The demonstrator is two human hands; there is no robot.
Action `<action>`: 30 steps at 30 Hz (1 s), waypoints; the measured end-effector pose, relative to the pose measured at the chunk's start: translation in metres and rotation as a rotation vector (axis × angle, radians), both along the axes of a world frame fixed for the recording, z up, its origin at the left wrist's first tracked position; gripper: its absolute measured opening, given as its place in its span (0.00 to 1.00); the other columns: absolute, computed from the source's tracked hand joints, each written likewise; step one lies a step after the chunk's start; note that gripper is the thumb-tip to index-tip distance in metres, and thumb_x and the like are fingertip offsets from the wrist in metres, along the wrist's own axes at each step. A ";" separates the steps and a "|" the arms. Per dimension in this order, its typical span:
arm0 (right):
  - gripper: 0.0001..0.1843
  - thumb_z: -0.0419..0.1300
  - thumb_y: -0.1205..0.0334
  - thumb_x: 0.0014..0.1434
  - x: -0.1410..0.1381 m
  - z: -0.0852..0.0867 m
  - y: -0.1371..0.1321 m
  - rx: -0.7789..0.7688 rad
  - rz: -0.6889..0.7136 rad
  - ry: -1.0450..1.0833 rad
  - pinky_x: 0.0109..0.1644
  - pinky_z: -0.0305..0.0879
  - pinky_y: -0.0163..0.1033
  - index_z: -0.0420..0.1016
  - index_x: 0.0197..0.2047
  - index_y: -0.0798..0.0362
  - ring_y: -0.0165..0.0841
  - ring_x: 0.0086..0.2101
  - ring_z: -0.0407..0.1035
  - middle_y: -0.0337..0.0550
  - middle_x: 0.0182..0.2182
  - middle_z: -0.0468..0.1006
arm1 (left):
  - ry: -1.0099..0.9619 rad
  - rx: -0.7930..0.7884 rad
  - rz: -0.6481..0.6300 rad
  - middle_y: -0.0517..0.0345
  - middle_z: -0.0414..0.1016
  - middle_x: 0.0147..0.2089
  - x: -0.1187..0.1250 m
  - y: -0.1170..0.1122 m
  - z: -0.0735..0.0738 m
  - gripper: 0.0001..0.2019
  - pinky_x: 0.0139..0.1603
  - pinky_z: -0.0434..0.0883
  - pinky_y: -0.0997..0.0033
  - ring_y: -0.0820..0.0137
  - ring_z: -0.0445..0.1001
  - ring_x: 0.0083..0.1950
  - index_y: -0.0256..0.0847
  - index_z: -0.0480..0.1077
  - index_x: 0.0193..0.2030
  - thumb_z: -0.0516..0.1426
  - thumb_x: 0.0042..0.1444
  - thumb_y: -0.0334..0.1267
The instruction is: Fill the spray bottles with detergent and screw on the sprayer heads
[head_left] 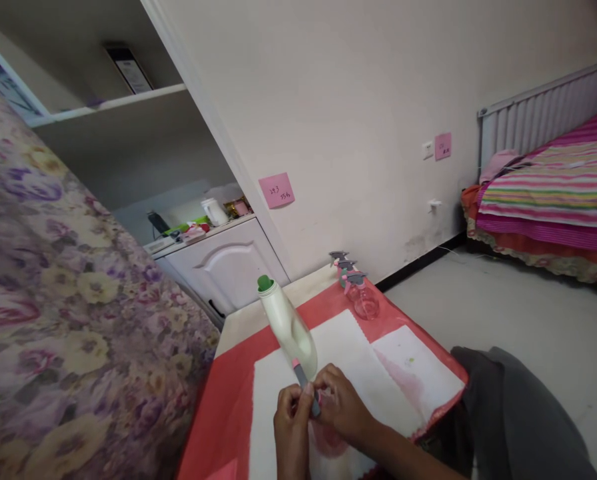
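Note:
My left hand (pixel 291 417) and my right hand (pixel 341 403) meet low in the view, both pinched on the grey and pink spray head (pixel 306 383) of a pink spray bottle (pixel 326 440) that stands beneath them, mostly hidden. A white bottle with a green cap (pixel 286 323) stands tilted just behind my hands on a white cloth (pixel 348 353) over the red table cover (pixel 218 407). Further back, near the table's far edge, are several pink spray bottles (pixel 361 293) with grey trigger heads.
A flowered cloth (pixel 63 300) fills the left. Behind the table stand a white cabinet (pixel 223 257) with small items on top and a shelf above. A bed with a striped cover (pixel 553 193) is at the right, across grey floor. My dark-trousered knee (pixel 508 407) is at lower right.

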State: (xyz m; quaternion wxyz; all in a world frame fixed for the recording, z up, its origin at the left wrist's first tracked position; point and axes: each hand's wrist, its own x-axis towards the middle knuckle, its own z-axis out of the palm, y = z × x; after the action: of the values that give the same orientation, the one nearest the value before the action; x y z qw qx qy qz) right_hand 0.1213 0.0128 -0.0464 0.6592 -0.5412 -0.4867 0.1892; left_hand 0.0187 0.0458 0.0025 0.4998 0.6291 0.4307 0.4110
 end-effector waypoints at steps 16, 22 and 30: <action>0.10 0.66 0.67 0.46 0.000 0.005 -0.001 -0.016 -0.054 0.009 0.38 0.59 0.40 0.68 0.30 0.51 0.35 0.34 0.63 0.37 0.31 0.66 | 0.020 0.011 -0.017 0.63 0.67 0.29 -0.001 -0.004 0.003 0.18 0.35 0.63 0.70 0.68 0.66 0.33 0.42 0.67 0.28 0.62 0.48 0.55; 0.07 0.65 0.65 0.49 0.001 0.003 -0.002 0.026 0.001 -0.014 0.42 0.61 0.40 0.71 0.32 0.50 0.35 0.37 0.66 0.39 0.33 0.71 | 0.012 0.013 0.009 0.63 0.68 0.27 0.001 -0.003 0.004 0.21 0.34 0.64 0.71 0.67 0.66 0.32 0.42 0.67 0.26 0.64 0.44 0.58; 0.07 0.64 0.65 0.51 0.000 0.001 -0.002 0.030 -0.039 -0.039 0.40 0.60 0.40 0.68 0.32 0.50 0.35 0.36 0.64 0.38 0.33 0.69 | 0.008 0.021 0.009 0.63 0.67 0.26 0.000 0.001 -0.001 0.21 0.33 0.64 0.71 0.68 0.66 0.31 0.41 0.69 0.26 0.64 0.44 0.58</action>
State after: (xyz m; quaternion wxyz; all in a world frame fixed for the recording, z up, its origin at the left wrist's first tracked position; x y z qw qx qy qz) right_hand 0.1216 0.0110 -0.0449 0.6613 -0.5441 -0.4915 0.1586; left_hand 0.0185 0.0470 0.0015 0.4895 0.6339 0.4311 0.4155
